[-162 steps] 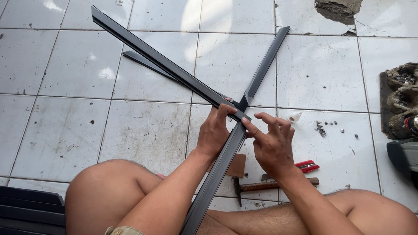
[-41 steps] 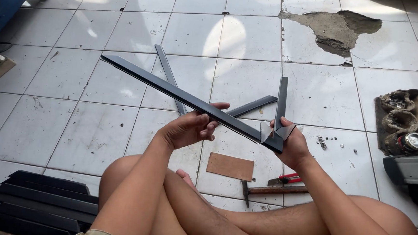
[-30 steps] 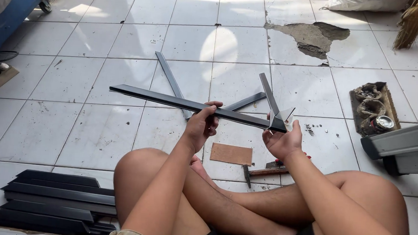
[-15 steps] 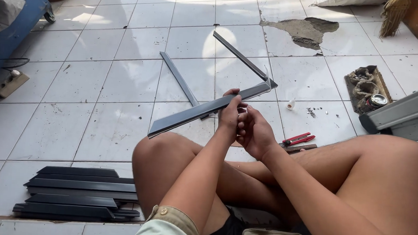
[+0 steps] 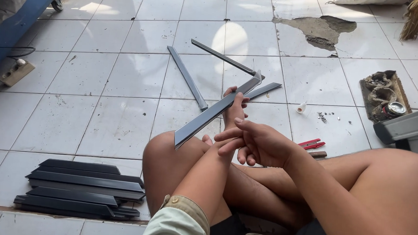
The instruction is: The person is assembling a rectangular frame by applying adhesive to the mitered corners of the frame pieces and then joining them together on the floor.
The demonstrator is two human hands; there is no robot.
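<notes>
White floor tiles lie beneath a dark metal strip slanting from lower left to upper right over the knee, the left hand curled around it mid-length, the right hand half-curled, empty, just below.

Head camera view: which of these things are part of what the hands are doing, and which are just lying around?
In hand:
left hand, gripping the dark strip
right hand, resting against the left wrist

Lying about:
loose strips on the tiles
stack of dark strips
red-handled pliers
blue cart
tray with a can
</notes>
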